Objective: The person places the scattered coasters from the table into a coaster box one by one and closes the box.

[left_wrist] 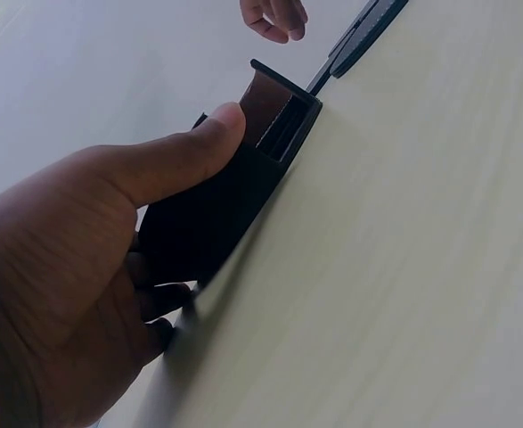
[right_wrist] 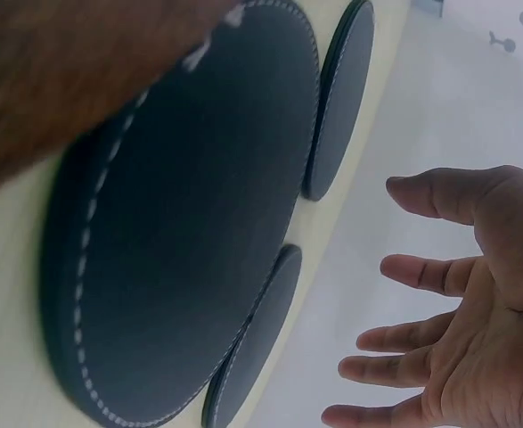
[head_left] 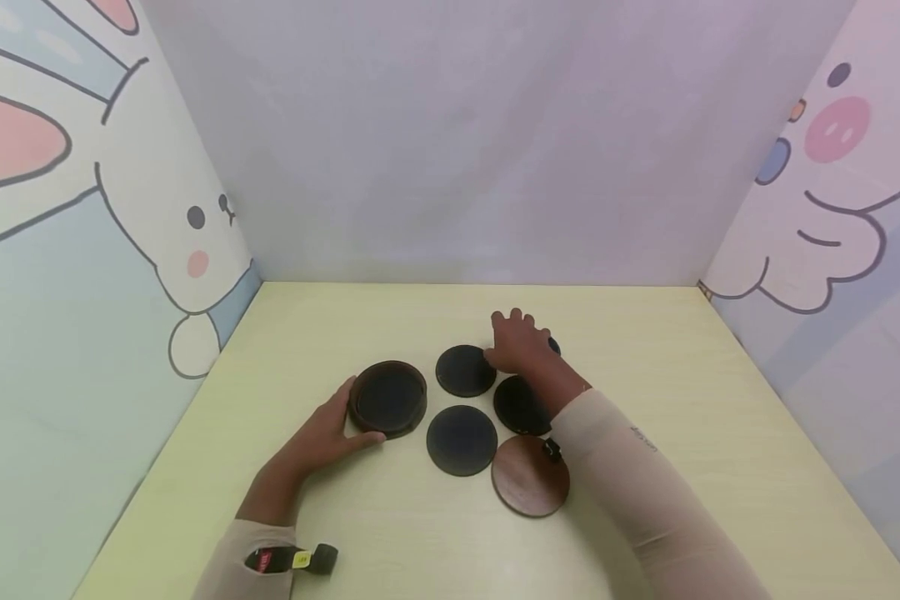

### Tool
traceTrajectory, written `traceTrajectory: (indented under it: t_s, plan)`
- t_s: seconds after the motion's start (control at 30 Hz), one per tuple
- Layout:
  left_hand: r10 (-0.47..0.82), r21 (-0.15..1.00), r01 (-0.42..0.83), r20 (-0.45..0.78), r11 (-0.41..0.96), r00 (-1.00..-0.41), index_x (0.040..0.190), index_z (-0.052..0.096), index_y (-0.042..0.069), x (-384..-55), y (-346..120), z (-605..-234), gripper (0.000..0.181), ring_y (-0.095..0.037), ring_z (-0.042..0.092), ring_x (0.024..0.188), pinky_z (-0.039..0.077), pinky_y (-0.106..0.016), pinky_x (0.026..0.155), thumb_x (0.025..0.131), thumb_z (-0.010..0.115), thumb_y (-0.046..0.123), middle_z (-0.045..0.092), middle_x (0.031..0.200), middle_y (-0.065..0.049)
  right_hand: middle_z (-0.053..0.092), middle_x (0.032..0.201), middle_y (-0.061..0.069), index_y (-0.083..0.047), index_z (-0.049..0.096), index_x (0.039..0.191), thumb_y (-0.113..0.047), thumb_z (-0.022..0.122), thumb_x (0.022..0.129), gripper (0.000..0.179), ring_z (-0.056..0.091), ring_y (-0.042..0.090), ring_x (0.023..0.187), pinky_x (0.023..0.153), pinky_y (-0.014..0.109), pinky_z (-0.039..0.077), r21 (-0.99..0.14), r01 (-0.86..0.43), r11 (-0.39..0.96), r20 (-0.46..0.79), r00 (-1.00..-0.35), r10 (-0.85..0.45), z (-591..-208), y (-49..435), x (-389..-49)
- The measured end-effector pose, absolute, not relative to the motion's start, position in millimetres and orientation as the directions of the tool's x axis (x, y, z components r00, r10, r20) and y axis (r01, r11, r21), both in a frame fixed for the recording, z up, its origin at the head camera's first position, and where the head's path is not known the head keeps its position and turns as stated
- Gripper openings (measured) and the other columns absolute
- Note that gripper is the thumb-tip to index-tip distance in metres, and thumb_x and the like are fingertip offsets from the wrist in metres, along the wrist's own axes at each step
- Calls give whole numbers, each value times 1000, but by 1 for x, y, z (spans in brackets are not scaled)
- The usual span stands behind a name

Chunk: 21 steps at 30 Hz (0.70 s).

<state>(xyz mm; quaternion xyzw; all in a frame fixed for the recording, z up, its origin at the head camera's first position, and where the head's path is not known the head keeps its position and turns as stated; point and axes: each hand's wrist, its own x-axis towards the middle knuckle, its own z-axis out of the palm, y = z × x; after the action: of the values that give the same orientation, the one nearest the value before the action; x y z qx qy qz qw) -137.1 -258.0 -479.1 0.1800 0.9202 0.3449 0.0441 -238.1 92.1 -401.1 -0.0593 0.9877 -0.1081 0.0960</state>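
Note:
My left hand (head_left: 322, 437) grips a round dark coaster holder (head_left: 387, 398), thumb on the near side and fingers around the left. The left wrist view shows a cut-out in the holder's wall (left_wrist: 274, 111), with brown lining and dark edges of stacked coasters inside. My right hand (head_left: 521, 340) is over the far right of the group, its fingers spread and holding nothing. Beneath it, a black coaster (head_left: 554, 345) is mostly hidden. In the right wrist view, a black coaster (right_wrist: 190, 214) with white edge stitching lies close to the camera, and the fingers (right_wrist: 404, 370) are straight and apart.
Black coasters lie flat on the pale table (head_left: 390, 533): one at the back (head_left: 465, 372), one in the middle (head_left: 462, 442), one under the right forearm (head_left: 519, 406). A brown coaster (head_left: 528, 479) lies nearest. Walls with cartoon animals enclose the table.

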Motion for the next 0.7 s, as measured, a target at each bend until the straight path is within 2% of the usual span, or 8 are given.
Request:
traceTrajectory:
  t_s: [0.2, 0.3, 0.47, 0.6, 0.7]
  plan:
    - [354, 639, 295, 38, 710, -934, 169, 23, -6, -132, -255, -476, 116, -52, 42, 158, 39, -70, 126, 90, 90, 47, 43, 170, -30, 42, 156, 32, -5, 47, 157, -34, 67, 101, 66, 41, 52, 145, 109, 80, 43, -221, -54, 974, -202, -974, -100, -408, 109, -240]
    - [352, 642, 290, 33, 710, -935, 169, 23, -7, -132, -255, -476, 117, -52, 41, 158, 38, -70, 126, 90, 90, 47, 42, 171, -30, 33, 162, 33, -4, 46, 157, -33, 68, 99, 68, 33, 52, 151, 108, 82, 43, -237, -46, 970, -196, -976, -94, -412, 116, -242]
    - [349, 646, 282, 27, 709, -937, 169, 22, -6, -133, -256, -477, 117, -52, 41, 159, 38, -70, 127, 91, 89, 47, 41, 171, -30, 17, 173, 32, -7, 36, 166, -39, 72, 100, 82, 20, 53, 160, 107, 80, 44, -261, -31, 965, -221, -971, -91, -415, 126, -245]
    - [352, 642, 288, 30, 710, -935, 169, 22, -6, -133, -256, -477, 117, -52, 41, 158, 38, -70, 126, 90, 89, 48, 41, 171, -29, 17, 173, 34, -7, 32, 169, -42, 72, 100, 87, 24, 56, 159, 106, 78, 46, -266, -24, 964, -258, -961, -95, -414, 130, -246]
    - [352, 643, 290, 33, 709, -935, 170, 23, -5, -133, -256, -477, 117, -52, 42, 158, 38, -70, 126, 90, 89, 49, 41, 171, -29, 27, 167, 36, -5, 34, 167, -40, 71, 98, 85, 34, 56, 151, 105, 75, 48, -265, -26, 964, -272, -957, -101, -413, 133, -245]
